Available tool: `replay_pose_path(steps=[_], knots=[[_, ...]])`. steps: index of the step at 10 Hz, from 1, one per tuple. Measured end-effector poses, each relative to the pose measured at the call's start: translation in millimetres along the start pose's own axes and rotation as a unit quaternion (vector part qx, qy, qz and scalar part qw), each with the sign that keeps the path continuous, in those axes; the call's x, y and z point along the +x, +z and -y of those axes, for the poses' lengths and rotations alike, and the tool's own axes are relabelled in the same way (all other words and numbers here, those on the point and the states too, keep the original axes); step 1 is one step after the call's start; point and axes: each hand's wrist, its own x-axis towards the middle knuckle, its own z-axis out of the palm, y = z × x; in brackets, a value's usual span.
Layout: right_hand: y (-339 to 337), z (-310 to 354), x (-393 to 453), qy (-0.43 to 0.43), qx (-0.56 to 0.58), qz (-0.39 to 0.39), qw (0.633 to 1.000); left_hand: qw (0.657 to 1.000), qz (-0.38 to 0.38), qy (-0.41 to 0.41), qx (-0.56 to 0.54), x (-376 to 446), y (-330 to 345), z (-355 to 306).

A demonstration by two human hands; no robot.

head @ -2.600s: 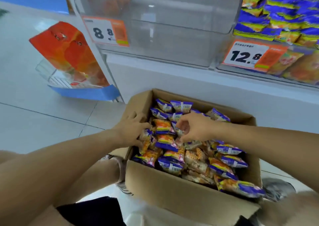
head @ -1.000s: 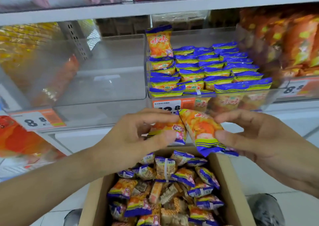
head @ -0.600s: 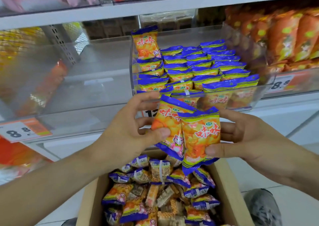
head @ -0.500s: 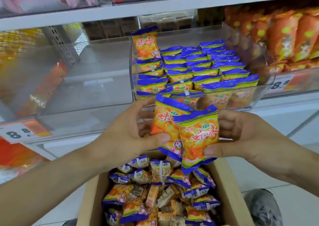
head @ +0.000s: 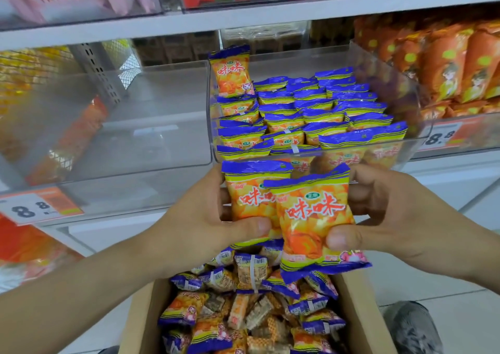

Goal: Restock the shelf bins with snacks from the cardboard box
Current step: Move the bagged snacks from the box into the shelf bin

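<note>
Before the clear shelf bin (head: 405,148), above the cardboard box (head: 359,315), each hand's grip around one snack packet.

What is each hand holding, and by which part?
Left hand pinches the rear snack packet near its lower edge; right hand pinches the front snack packet at its lower right side.

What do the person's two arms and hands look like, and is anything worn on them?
Both forearms are bare up to the edge of the picture: no sleeves show. The left hand and the right hand wear no gloves. No ring, watch or bracelet is visible on either one. The thumbnails are short and unpainted.
</note>
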Motion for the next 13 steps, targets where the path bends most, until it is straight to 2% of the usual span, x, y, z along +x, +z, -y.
replay_pose_path(steps=[2, 4, 6, 8, 9, 10, 11, 12, 13], knots=[[5, 6, -6, -0.092, -0.047, -0.068, 0.992, 1.000, 0.005, -0.002, -0.020, 2, 5, 0], [13, 1, 1, -0.082, -0.035, -0.123, 0.988, 0.998, 0.016, -0.033, -0.049, 5, 11, 2], [29, 4, 9, -0.111, -0.010, -0.125, 0.986, 1.000, -0.005, -0.021, -0.007, 5, 24, -6], [34, 3, 17, -0.119, -0.072, -0.140, 0.980, 0.990, 0.014, -0.027, -0.135, 3, 25, -9], [31, -3, 21, -0.105, -0.098, -0.131, 0.981, 0.988, 0.008, -0.013, -0.153, 1, 22, -11], [27, -7, 23, -0.091, -0.075, -0.096, 0.988, 0.990, 0.006, 0.008, -0.137, 0, 15, -13], [22, -4, 21, -0.060, -0.021, -0.018, 0.998, 0.993, 0.041, 0.027, -0.105, -1, 11, -16], [19, 4, 17, -0.018, -0.007, 0.064, 0.998, 0.995, 0.063, 0.045, -0.062, 0, 9, -18], [16, 8, 20, 0.001, 0.036, 0.070, 0.997, 0.995, 0.060, 0.073, 0.040, -2, 6, -17]])
